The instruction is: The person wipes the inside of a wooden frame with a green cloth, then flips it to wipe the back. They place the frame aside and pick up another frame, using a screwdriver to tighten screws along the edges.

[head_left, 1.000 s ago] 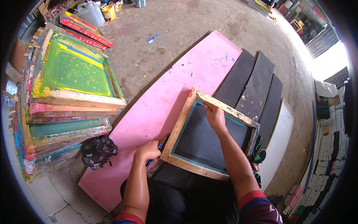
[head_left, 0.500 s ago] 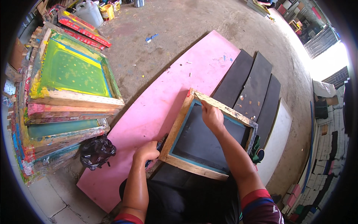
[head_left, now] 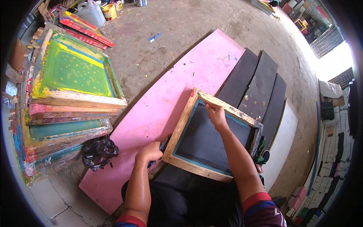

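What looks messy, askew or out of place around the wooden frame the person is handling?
Small scraps and flecks litter the pink board. A blue scrap lies loose on the dirt floor. The stacked frames at left are paint-smeared and unevenly piled. The wooden frame itself sits skewed across the board.

A: We see a rough, dusty concrete floor (head_left: 181,26), with daylight glaring in at the far right (head_left: 332,64).

B: And we have paint-stained wooden frames stacked at left (head_left: 72,98), with canisters beyond (head_left: 92,11).
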A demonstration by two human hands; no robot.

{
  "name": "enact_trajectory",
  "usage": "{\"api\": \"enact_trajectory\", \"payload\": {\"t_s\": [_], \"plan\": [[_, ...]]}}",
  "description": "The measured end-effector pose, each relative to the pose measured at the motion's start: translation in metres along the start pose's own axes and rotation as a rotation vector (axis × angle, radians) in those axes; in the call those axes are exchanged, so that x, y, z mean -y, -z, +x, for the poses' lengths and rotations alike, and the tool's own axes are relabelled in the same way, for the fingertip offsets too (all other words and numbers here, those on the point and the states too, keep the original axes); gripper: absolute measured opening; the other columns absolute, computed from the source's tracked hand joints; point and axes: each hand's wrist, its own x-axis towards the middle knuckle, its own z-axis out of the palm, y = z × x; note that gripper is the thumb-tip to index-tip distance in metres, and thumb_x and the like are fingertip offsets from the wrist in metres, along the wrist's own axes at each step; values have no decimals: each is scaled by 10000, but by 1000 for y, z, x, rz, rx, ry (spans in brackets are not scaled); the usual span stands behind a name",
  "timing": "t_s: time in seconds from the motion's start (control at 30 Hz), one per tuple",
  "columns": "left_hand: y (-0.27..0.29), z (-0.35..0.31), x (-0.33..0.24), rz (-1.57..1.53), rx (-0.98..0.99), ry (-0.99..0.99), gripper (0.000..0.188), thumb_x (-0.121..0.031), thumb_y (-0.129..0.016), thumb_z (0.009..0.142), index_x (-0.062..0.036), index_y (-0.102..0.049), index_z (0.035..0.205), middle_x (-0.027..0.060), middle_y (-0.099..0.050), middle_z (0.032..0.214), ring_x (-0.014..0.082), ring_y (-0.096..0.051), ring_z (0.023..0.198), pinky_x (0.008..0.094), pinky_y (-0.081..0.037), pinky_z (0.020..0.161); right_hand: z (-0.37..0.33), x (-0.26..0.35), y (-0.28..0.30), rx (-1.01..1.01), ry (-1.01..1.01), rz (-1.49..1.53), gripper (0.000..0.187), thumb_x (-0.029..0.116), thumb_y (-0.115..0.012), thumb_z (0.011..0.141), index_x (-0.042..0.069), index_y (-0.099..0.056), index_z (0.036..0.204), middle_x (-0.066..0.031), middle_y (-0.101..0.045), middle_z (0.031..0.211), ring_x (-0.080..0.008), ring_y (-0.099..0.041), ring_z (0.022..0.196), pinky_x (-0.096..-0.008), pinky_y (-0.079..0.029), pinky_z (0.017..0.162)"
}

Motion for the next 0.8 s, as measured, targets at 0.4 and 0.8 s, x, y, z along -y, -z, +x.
{"api": "enact_trajectory", "payload": {"t_s": [0.4, 0.8], "plan": [[-1, 8, -2, -43, 34, -43, 429, -31, -567, 801, 68, -681, 1202, 263, -800, 988, 348, -817, 897, 483, -605, 837, 15, -23, 4, -33, 258, 83, 318, 261, -682, 1103, 116, -772, 1372, 42, -548, 732, -55, -483, 555, -248, -324, 436], [-2, 6, 2, -77, 16, -56, 318, -22, -639, 835, 73, -681, 1136, 219, -791, 927, 291, -800, 768, 433, -612, 706, -23, 1, 6, -181, 329, -305, 347, 346, -677, 1075, 134, -792, 1325, -168, -781, 1135, -348, -726, 998, -435, -569, 900]]}}
